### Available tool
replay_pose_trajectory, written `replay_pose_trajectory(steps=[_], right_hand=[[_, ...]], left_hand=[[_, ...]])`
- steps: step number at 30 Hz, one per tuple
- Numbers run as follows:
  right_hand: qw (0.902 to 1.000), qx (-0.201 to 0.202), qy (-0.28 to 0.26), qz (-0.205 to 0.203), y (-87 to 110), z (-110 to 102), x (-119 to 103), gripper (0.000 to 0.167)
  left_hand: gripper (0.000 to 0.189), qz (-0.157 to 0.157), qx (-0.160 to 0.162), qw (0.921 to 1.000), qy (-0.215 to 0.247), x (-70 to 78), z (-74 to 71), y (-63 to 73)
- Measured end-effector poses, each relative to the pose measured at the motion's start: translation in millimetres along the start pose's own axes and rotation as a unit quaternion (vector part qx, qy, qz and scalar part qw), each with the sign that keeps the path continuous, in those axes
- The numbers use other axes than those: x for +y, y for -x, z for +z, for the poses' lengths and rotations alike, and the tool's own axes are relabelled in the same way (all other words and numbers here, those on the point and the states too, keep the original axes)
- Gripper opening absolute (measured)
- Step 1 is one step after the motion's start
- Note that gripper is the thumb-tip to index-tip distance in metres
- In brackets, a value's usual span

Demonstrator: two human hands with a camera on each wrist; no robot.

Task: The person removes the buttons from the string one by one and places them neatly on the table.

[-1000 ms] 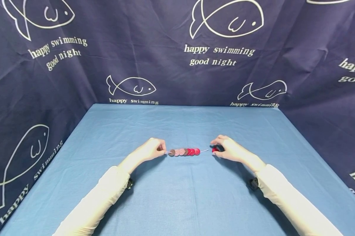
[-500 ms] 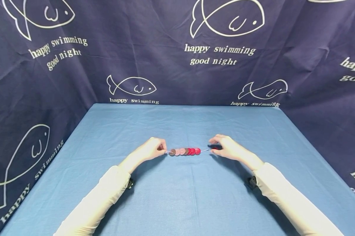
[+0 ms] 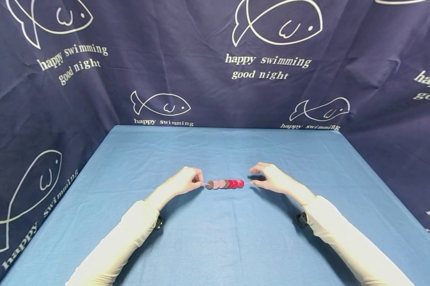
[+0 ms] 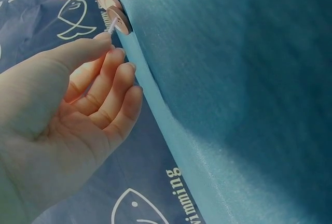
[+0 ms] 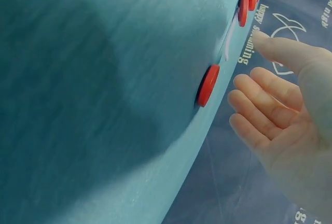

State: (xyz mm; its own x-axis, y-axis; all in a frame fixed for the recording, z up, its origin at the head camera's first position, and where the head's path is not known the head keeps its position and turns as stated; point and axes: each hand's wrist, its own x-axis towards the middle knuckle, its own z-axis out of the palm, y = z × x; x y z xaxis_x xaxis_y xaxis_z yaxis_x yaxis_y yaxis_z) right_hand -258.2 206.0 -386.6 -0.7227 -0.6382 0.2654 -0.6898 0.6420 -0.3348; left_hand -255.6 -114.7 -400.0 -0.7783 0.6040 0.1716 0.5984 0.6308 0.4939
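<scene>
A row of overlapping buttons lies at mid-table in the head view: a brown button (image 3: 209, 185) at the left end, pink buttons (image 3: 221, 184), another brown one, then red buttons (image 3: 240, 183). A thin pale string (image 3: 247, 183) runs out of both ends. My left hand (image 3: 185, 180) pinches its left end between thumb and fingertips, also seen in the left wrist view. My right hand (image 3: 272, 178) hovers near the right end, thumb and fingers apart. In the right wrist view that string end (image 5: 229, 42) lies loose below the thumb. Beside it sits a separate red button (image 5: 208, 85).
Blue cloth (image 3: 215, 238) covers the table. Dark blue curtains (image 3: 215, 91) printed with fish and lettering stand behind it and along both sides. Small dark devices (image 3: 301, 219) are worn at both wrists.
My right hand has moved left, over the loose red button and up to the string's right end. The left hand and the button row stay nearly still.
</scene>
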Motion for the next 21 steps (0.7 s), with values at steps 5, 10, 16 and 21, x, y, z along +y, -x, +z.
replay_pose_trajectory(steps=[5,10,16,21], right_hand=[[0.9999,0.005,-0.005,-0.011,-2.4,2.3,-3.7,0.033],[0.9999,-0.001,-0.004,-0.009,-5.3,4.5,-5.5,0.034],[0.9999,-0.012,-0.009,-0.006,-8.8,5.0,-7.5,0.035],[0.9998,-0.020,-0.003,0.000,-11.0,6.1,-9.4,0.036]], left_hand=[[0.010,0.002,-0.001,1.0000,-0.006,1.2,-0.3,-0.1],[0.010,0.004,0.001,0.9999,-0.011,1.9,-1.2,0.5],[0.010,0.004,0.001,0.9999,-0.014,2.7,-1.4,0.4],[0.009,0.002,0.003,0.9999,-0.017,3.0,-0.9,-0.2]])
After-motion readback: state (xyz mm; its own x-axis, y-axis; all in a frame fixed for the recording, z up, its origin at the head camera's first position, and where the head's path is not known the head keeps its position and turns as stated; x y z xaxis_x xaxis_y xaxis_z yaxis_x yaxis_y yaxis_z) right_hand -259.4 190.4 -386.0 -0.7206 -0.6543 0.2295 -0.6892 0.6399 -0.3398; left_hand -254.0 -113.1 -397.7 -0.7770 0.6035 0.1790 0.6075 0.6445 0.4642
